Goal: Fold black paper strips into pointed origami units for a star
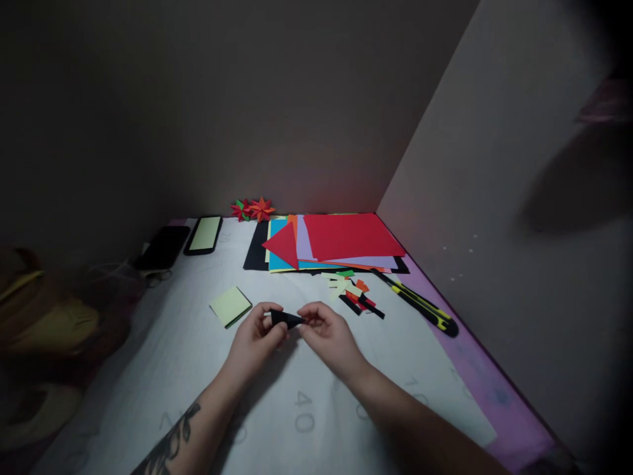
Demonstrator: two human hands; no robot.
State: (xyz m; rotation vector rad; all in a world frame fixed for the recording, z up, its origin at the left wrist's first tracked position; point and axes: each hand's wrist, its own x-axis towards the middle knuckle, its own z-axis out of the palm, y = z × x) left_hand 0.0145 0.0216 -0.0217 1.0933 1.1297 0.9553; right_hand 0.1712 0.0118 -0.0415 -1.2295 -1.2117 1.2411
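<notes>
My left hand [257, 340] and my right hand [326, 333] meet over the white sheet [208, 396], both pinching a small folded black paper piece [285, 319]. The left fingers grip its wide end, the right fingertips hold its pointed end. A pale green square of paper [230, 306] lies just left of my left hand. Small paper scraps [353, 293] in green, red, orange and black lie just beyond my right hand.
A stack of coloured paper sheets [341, 241] with red on top lies at the back. A yellow-black utility knife [420, 305] rests at the right. Two phones [204, 234] [163, 247] lie at the back left. Two folded paper stars [253, 209] sit by the wall.
</notes>
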